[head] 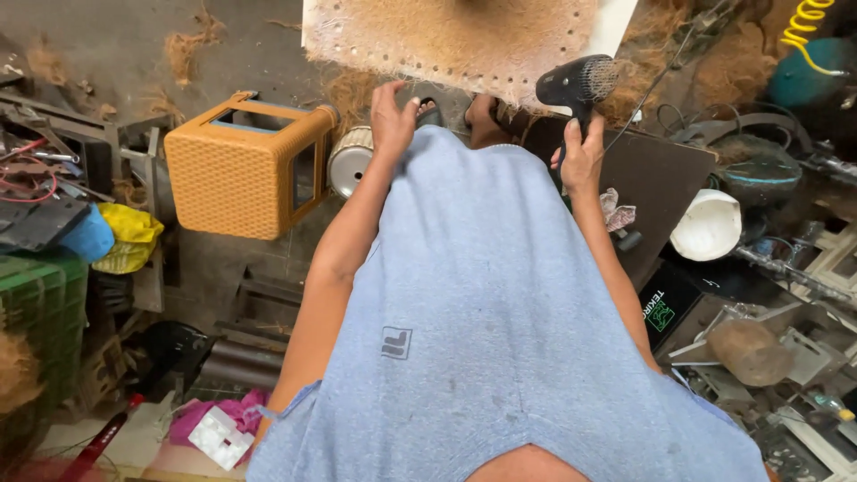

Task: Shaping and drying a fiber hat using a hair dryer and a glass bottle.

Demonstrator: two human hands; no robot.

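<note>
Below the near edge of the coir mat [455, 36], at the top of the view: right hand [580, 159] raised, fingers wrapped round the handle of a black hair dryer [576, 85], thumb side toward the body. Dryer upright, nozzle end pointing up into the frayed fibre fringe of the mat, its grille touching or just short of the fibres; cannot tell which. Right forearm running straight down the right side of the blue-grey shirt [482, 312], elbow low and close to the body.

Left hand [393, 116] lifted to about the same height, back of hand toward the camera, fingers loosely curled and pointing up toward the mat edge, holding nothing visible; fingertips just beneath the fringe, contact unclear. Left arm bent slightly outward, well apart from the right.

On the floor [107, 36] to the left of the left arm: orange woven-pattern plastic stool [245, 165] lying on its side, a pale cylindrical can [350, 161] just beside it. Right of the dryer hand: dark board [652, 170] with a crumpled rag [616, 214] on it, white bowl-shaped shade [707, 225] at its right corner. Yellow coiled hose [803, 27] in the top right corner.
</note>
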